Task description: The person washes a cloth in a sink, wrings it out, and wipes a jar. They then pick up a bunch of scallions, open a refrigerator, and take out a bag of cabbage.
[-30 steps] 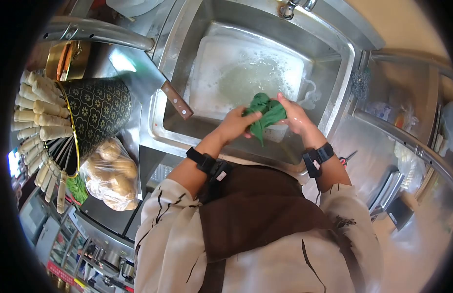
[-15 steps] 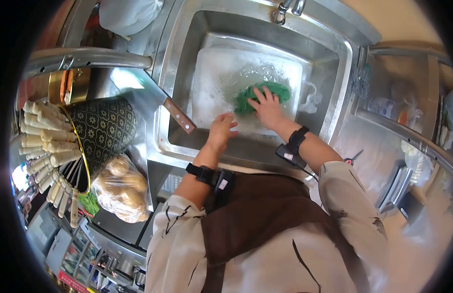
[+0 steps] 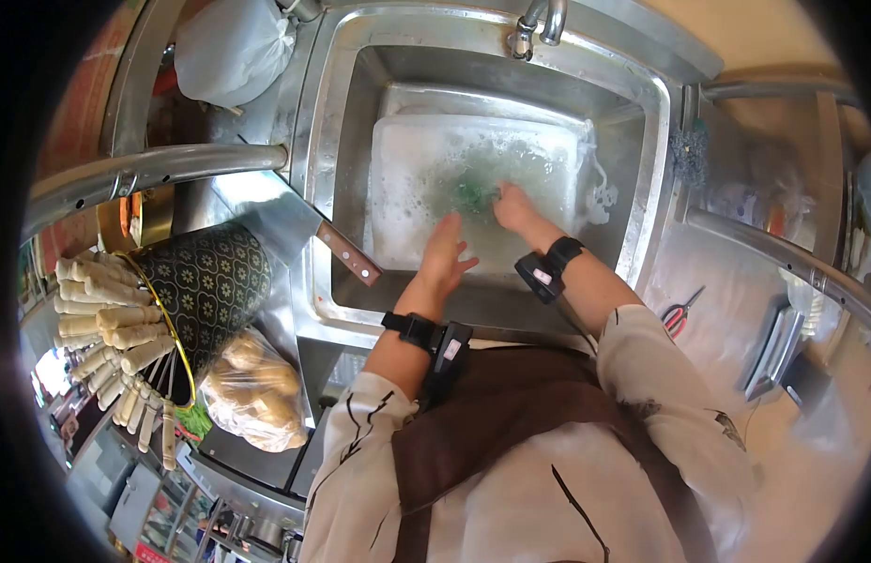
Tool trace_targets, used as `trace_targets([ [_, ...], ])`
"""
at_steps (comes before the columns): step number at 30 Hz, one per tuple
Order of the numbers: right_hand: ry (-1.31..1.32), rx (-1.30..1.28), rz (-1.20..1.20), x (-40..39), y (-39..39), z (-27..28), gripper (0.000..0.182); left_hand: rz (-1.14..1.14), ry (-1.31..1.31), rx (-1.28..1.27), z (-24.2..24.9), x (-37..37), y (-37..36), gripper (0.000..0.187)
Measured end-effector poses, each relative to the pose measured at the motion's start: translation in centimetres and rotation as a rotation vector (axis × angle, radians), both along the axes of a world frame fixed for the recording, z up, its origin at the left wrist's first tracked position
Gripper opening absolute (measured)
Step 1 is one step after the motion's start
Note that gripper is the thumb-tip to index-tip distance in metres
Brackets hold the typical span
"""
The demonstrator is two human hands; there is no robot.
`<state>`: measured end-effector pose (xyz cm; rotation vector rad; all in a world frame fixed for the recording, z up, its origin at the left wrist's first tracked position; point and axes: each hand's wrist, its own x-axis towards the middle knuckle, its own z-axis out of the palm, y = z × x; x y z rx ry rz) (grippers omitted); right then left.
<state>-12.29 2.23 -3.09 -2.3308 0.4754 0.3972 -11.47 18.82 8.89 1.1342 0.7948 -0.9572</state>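
Observation:
Cloudy, sudsy water fills a pale rectangular tub inside the steel sink. Beneath the surface a green cloth shows only as a blurred patch. My right hand is closed at the right edge of that patch, its fingertips partly in the water and on the cloth. Over the near side of the tub, my left hand has its fingers apart and holds nothing. Both wrists wear black straps with small boxes.
Left of the sink lies a cleaver, its wooden handle over the rim. Nearby are a patterned holder of wooden-handled sticks and a bag of potato-like items. A faucet stands behind; red-handled scissors lie right.
The green cloth has sunk from the surface into the cloudy water. My right hand has gone from spread on top of it to closed. My left hand has opened more.

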Motion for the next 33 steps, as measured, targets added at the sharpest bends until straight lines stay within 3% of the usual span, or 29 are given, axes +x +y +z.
trace_targets([
  [1, 0.084, 0.213, -0.121, 0.8, 0.8, 1.3, 0.031, 0.039, 0.049, -0.003, -0.1, 0.5, -0.4, 0.072],
  [4, -0.011, 0.513, -0.108, 0.6, 2.9, 9.9, 0.035, 0.182, 0.196, 0.037, 0.5, 2.1, -1.7, 0.062],
  [5, 0.000, 0.557, -0.074, 0.5, 3.4, 12.3, 0.037, 0.206, 0.158, -0.133, -0.8, 2.1, -1.3, 0.057],
  [7, -0.079, 0.416, -0.023, -0.2, 4.5, 15.3, 0.033, 0.239, 0.076, -0.472, -3.0, 2.3, -0.3, 0.050],
  [8, -0.143, 0.382, 0.015, -0.5, 5.1, 16.6, 0.033, 0.270, 0.010, -0.461, -2.8, 2.4, -0.5, 0.038],
  [10, -0.272, 0.305, 0.090, -1.0, 5.8, 18.3, 0.036, 0.232, -0.031, -0.380, -2.6, 2.4, -0.5, 0.031],
  [11, -0.325, 0.291, 0.093, -1.2, 6.0, 18.4, 0.034, 0.214, -0.051, -0.339, -2.5, 2.5, -0.4, 0.028],
  [12, -0.379, 0.278, 0.097, -1.3, 6.2, 18.3, 0.033, 0.159, -0.115, -0.473, -2.6, 3.0, -0.3, 0.020],
  [15, -0.501, 0.265, 0.055, -1.1, 6.7, 17.8, 0.032, 0.206, -0.182, -0.314, -1.6, 3.1, -1.1, 0.020],
  [17, -0.515, 0.255, -0.034, -0.6, 6.6, 17.1, 0.031, 0.153, -0.434, -0.207, -1.2, 3.1, -1.8, 0.021],
  [19, -0.557, 0.142, -0.036, -0.4, 6.3, 15.6, 0.027, 0.150, -0.432, -0.148, -0.6, 3.5, -2.1, 0.022],
  [21, -0.552, -0.036, 0.032, 0.4, 4.9, 12.4, 0.024, 0.193, -0.170, -0.135, 0.1, 3.7, -2.1, 0.024],
  [23, -0.505, -0.273, 0.177, 1.9, 1.9, 8.7, 0.021, 0.137, -0.242, 0.016, 0.7, 3.1, -3.3, 0.030],
  [26, -0.214, -0.257, 0.135, 2.4, 0.9, 8.9, 0.022, 0.208, -0.237, 0.033, 1.3, 2.4, -4.0, 0.043],
  [28, -0.100, -0.159, -0.154, 2.8, -0.3, 7.3, 0.025, 0.174, -0.204, -0.089, 0.4, 2.2, -2.7, 0.060],
  [29, -0.040, -0.108, -0.297, 2.9, -0.8, 6.2, 0.028, 0.127, -0.123, -0.001, -0.6, 2.1, -1.8, 0.062],
  [30, -0.157, -0.182, -0.310, 2.3, -0.8, 5.8, 0.034, 0.075, -0.038, 0.085, -0.5, 2.0, -1.1, 0.064],
  [31, -0.204, -0.212, -0.172, 1.2, -0.4, 4.8, 0.035, 0.018, 0.048, 0.169, -0.6, 1.8, -0.7, 0.066],
  [33, -0.302, -0.266, 0.117, -1.3, 0.9, 3.3, 0.037, -0.069, 0.006, 0.022, -1.1, 1.0, -0.3, 0.070],
])
